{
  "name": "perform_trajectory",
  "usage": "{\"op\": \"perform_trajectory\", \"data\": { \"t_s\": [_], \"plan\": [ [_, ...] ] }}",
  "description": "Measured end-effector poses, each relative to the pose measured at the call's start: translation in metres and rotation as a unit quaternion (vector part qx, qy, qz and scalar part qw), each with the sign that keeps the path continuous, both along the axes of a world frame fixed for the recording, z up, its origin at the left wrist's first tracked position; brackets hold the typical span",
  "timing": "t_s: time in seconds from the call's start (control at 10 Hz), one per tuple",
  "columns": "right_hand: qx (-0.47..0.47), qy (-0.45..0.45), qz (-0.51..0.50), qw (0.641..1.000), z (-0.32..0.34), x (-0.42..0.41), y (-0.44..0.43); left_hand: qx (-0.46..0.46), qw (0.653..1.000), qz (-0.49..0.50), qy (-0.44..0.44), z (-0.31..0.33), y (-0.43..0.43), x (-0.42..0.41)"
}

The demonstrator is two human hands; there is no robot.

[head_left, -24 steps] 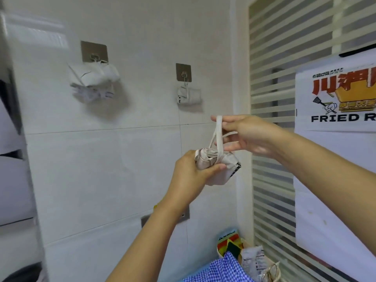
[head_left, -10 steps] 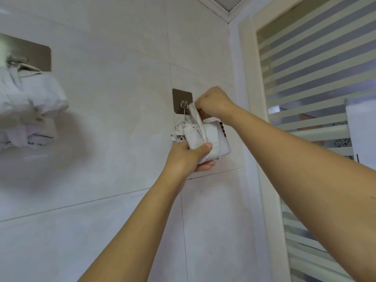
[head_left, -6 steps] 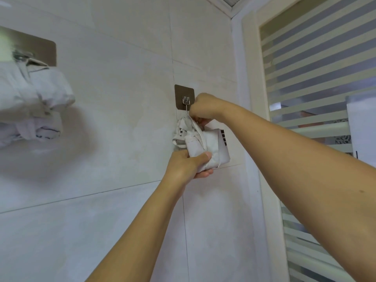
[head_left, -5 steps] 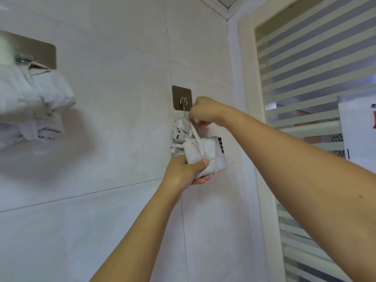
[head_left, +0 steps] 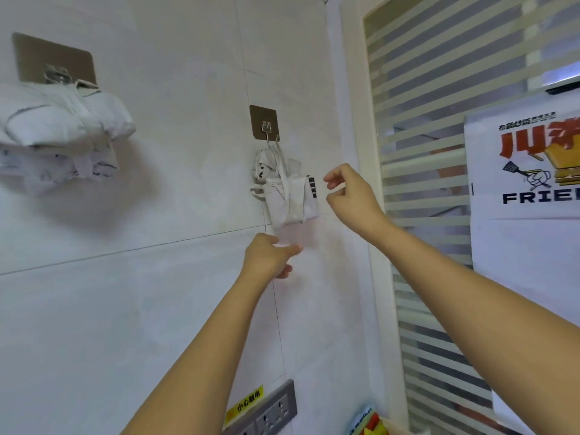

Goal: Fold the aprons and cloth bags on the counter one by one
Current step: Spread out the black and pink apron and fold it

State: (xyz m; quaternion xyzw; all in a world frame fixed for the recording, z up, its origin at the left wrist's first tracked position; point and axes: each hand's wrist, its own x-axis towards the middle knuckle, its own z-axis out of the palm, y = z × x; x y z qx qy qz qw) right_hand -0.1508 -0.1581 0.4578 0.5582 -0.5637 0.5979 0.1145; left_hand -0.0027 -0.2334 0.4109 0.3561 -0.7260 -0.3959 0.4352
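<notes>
Left hand (head_left: 266,255) and right hand (head_left: 351,196) released cloth bag (head_left: 290,199), hanging on hook (head_left: 266,128), fingers (head_left: 334,175) relaxed, empty

White folded cloth bag (head_left: 290,199) with black stripes; bronze hook plate (head_left: 263,122).

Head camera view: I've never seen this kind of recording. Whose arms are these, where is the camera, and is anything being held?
No machine here: the camera sits on a person's head, so the two bare arms are theirs. It faces a tiled wall. A folded cloth bag hangs by its strap from a small hook. The left hand is just below it, the right hand beside it; both are open, holding nothing. Another white bundle hangs from a second hook further left.
</notes>
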Motion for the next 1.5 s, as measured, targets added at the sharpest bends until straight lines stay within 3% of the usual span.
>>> {"op": "perform_trajectory", "data": {
  "t_s": [0.1,0.2,0.4,0.5,0.6,0.7,0.8,0.9,1.0,1.1,1.2,1.3,1.4,1.5],
  "plan": [
    [0.031,-0.017,-0.012,0.999,-0.051,0.007,0.032,-0.121,0.992,0.006,-0.034,-0.048,0.032,0.004],
    [0.073,-0.004,-0.077,0.994,-0.117,0.006,0.072,-0.182,0.983,-0.027,-0.025,-0.109,0.074,0.010],
    [0.225,-0.016,-0.173,0.959,-0.270,-0.017,0.167,-0.102,0.976,-0.167,-0.092,-0.246,0.121,0.011],
    [0.308,-0.065,-0.239,0.918,-0.357,-0.035,0.226,-0.070,0.963,-0.222,-0.137,-0.316,0.138,0.007],
    [0.390,-0.121,-0.293,0.865,-0.433,-0.044,0.293,-0.085,0.932,-0.291,-0.197,-0.378,0.160,-0.002],
    [0.441,-0.190,-0.361,0.800,-0.487,-0.046,0.362,-0.041,0.908,-0.335,-0.247,-0.424,0.188,-0.014],
    [0.548,-0.253,-0.418,0.679,-0.531,-0.047,0.424,0.008,0.871,-0.382,-0.308,-0.461,0.222,-0.036],
    [0.648,-0.326,-0.362,0.586,-0.581,-0.043,0.470,0.042,0.816,-0.429,-0.384,-0.494,0.254,-0.050],
    [0.700,-0.299,-0.313,0.568,-0.620,-0.032,0.494,0.067,0.748,-0.454,-0.479,-0.526,0.281,-0.048],
    [0.694,-0.255,-0.339,0.582,-0.625,-0.030,0.503,0.040,0.670,-0.413,-0.616,-0.552,0.300,-0.039],
    [0.649,-0.176,-0.373,0.639,-0.621,-0.038,0.518,0.003,0.651,-0.388,-0.652,-0.559,0.313,-0.034],
    [0.563,-0.163,-0.407,0.701,-0.614,-0.047,0.535,-0.006,0.666,-0.336,-0.666,-0.552,0.323,-0.033],
    [0.505,-0.258,-0.440,0.697,-0.592,-0.065,0.552,-0.164,0.704,-0.298,-0.623,-0.557,0.343,-0.022],
    [0.523,-0.320,-0.415,0.672,-0.576,-0.084,0.566,-0.317,0.766,-0.297,-0.474,-0.577,0.365,-0.013]
  ]
}}
